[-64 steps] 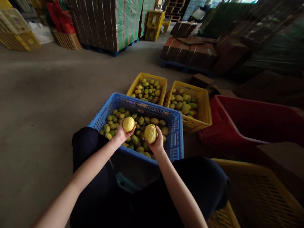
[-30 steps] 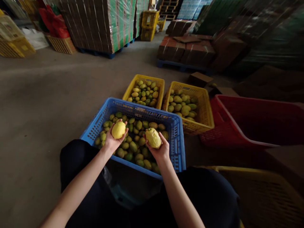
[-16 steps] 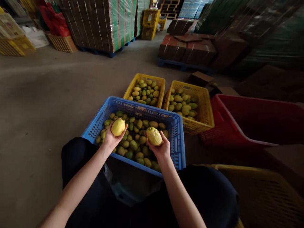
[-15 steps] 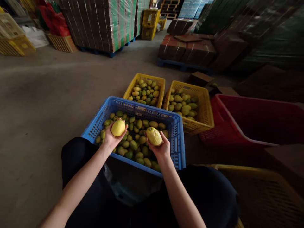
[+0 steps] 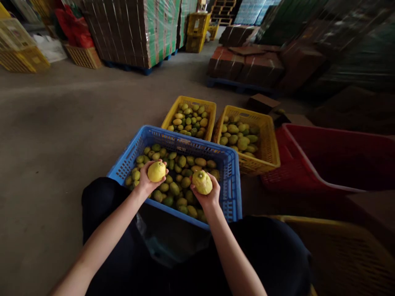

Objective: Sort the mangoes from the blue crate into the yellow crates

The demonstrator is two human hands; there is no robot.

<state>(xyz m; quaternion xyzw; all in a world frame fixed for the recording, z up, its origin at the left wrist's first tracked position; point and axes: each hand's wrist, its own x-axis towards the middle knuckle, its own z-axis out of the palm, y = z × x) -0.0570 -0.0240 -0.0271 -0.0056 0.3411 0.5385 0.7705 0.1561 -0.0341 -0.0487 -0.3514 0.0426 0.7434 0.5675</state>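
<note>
- Two yellow fruits are held just above the blue crate (image 5: pixel 203 149): a smoother fruit (image 5: pixel 156 171) in the left hand (image 5: pixel 146 180) and a bumpier fruit (image 5: pixel 203 183) in the right hand (image 5: pixel 211 194).
- Both hands are cupped around their fruit, palms beneath and fingers curled up the sides; the two fruits are apart.
- Each looks light enough for one hand, with a firm rind that probably gives a little under pressure and could bruise if dropped.
- The smoother fruit may roll more readily in the palm; the bumpier one's ridges should give better purchase. Around the widest part seems the best hold.
- Below, the loose fruit (image 5: pixel 174 189) covers much of the crate's bottom, sitting lower than its rim, so hands must clear that edge going in or out.
- Two filled crates, the left yellow crate (image 5: pixel 197 100) and the right yellow crate (image 5: pixel 268 135), stand close behind; their raised rims narrow the way forward.
- A red bin (image 5: pixel 279 162) hems in the right side, while dark-clad knees (image 5: pixel 105 197) limit room nearest the person.
- Leftward, the floor (image 5: pixel 61 135) offers the widest room.
</note>
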